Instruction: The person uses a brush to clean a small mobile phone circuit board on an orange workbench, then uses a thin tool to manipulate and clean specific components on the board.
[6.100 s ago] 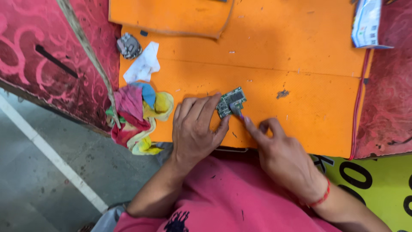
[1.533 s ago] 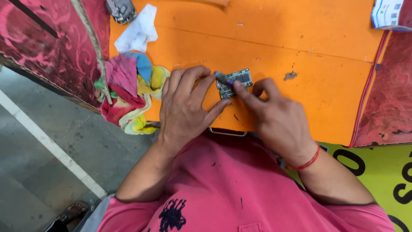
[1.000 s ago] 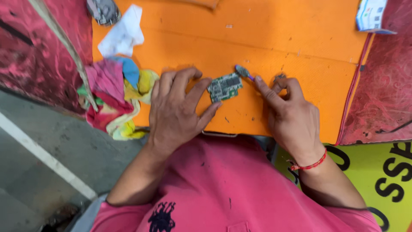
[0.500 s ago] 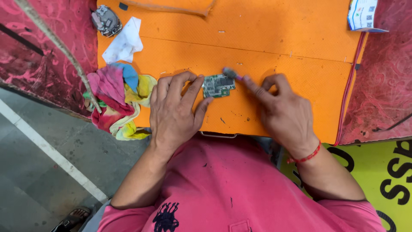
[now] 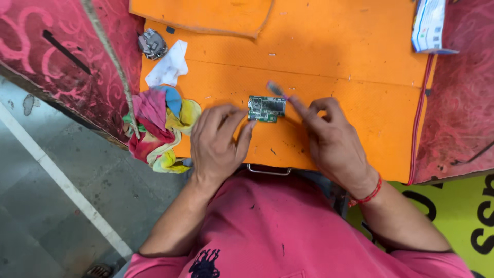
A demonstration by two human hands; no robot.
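Head view | one circuit board (image 5: pixel 266 108) | left hand (image 5: pixel 218 144) flat, steadying | right hand (image 5: pixel 334 141) pinching small tool (image 5: pixel 275 89)

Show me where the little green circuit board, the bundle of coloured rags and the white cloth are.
green circuit board (image 5: pixel 266 108): head view, middle of its top face.
coloured rags (image 5: pixel 154 128): head view, on the red fold at the mat's left edge.
white cloth (image 5: pixel 168 69): head view, its middle.
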